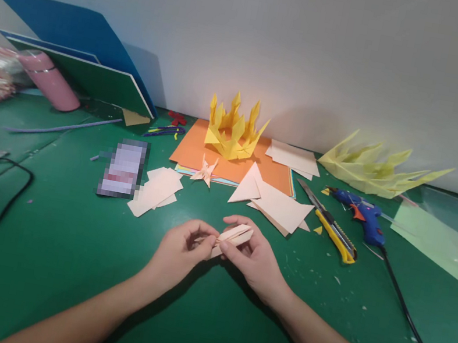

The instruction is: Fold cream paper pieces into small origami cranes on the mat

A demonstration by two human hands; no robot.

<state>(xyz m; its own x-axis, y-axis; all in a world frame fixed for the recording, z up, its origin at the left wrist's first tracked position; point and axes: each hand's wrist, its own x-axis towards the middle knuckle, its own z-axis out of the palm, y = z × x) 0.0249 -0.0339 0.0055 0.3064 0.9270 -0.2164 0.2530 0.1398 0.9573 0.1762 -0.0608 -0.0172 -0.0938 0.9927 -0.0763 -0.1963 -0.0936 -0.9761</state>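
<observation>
Between my two hands is a small folded piece of pale pink paper (240,234), held a little above the green table. My left hand (182,246) pinches its left end between thumb and fingers. On the right end, my right hand (258,259) presses its thumb on top, with the fingers curled behind and partly hidden. Beyond them lies a folded pink paper star shape (204,171) by the orange sheets. Loose pale pink paper pieces lie to the left (159,190) and a larger group to the right (283,204).
A yellow paper crown (235,137) stands on orange paper (190,141). To the right are a yellow box cutter (335,234), a blue glue gun (365,216) with its cord, and a pale yellow paper crown (379,171). A pixelated rectangle (124,168) and pink bottle (50,81) are left.
</observation>
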